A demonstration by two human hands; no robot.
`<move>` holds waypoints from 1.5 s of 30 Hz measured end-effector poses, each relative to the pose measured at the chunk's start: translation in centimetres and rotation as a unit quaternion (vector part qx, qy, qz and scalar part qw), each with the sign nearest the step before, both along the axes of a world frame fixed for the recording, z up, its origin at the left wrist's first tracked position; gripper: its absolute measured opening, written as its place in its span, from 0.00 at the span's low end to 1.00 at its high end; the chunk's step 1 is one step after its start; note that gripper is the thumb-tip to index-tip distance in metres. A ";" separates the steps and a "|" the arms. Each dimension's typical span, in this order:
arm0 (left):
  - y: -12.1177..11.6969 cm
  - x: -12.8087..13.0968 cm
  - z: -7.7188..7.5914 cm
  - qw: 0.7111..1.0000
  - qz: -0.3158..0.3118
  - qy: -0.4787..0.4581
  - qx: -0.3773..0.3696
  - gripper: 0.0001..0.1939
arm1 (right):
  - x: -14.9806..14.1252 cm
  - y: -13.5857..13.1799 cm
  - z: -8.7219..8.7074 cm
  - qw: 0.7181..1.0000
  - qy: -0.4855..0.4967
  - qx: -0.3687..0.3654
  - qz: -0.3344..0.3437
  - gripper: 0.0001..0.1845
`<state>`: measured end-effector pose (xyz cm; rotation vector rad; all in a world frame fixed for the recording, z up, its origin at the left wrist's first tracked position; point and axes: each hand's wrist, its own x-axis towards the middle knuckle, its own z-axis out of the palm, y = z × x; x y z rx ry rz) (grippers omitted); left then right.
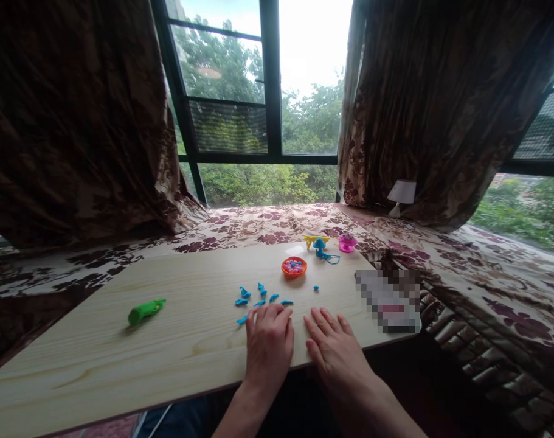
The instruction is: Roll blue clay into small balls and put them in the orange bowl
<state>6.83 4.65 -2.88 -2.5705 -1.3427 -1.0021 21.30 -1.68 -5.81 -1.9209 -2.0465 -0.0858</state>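
My left hand rests on the light wooden table, its fingers curled downward and its fingertips hidden from me. Just beyond those fingers lie several small blue pieces, among them a thin curved blue piece and a blue piece beside the knuckles. I cannot make out what, if anything, the curled fingers hold. My right hand lies palm down on the table with its fingers spread, holding nothing. A small blue lump sits a little beyond its fingertips.
An orange bowl holds pink and blue balls. Behind it stand blue, yellow and pink toy-like figures. A green elongated object lies left. A blurred-out item covers the right corner; a lamp stands behind.
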 end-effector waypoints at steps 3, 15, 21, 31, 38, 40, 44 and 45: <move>1.5 0.8 0.9 0.999 0.022 0.025 0.013 0.13 | 0.0 3.0 1.0 0.999 0.018 0.027 -0.023 0.19; 3.9 1.4 0.7 0.998 0.004 0.065 0.010 0.12 | 3.7 2.0 2.8 0.992 0.063 0.079 -0.077 0.13; 2.6 1.5 1.7 0.998 -0.025 0.063 0.000 0.12 | 2.0 4.3 2.7 0.992 0.071 0.076 -0.069 0.08; 1.6 0.8 1.3 0.995 -0.077 0.044 -0.053 0.08 | 4.8 6.9 3.1 0.990 0.115 0.068 -0.054 0.15; 1.7 1.5 1.1 0.994 -0.071 -0.028 -0.075 0.08 | 4.1 3.9 4.5 0.983 0.163 0.083 -0.005 0.18; 1.4 2.1 0.9 0.993 -0.083 -0.040 -0.077 0.06 | 2.8 2.9 4.0 0.981 0.177 0.077 0.029 0.18; 0.4 2.4 0.9 0.990 -0.110 -0.043 -0.080 0.08 | 1.4 2.1 2.6 0.980 0.178 0.081 0.044 0.15; 0.2 2.1 1.0 0.989 -0.114 -0.043 -0.080 0.08 | 1.5 2.1 2.4 0.981 0.170 0.085 0.033 0.15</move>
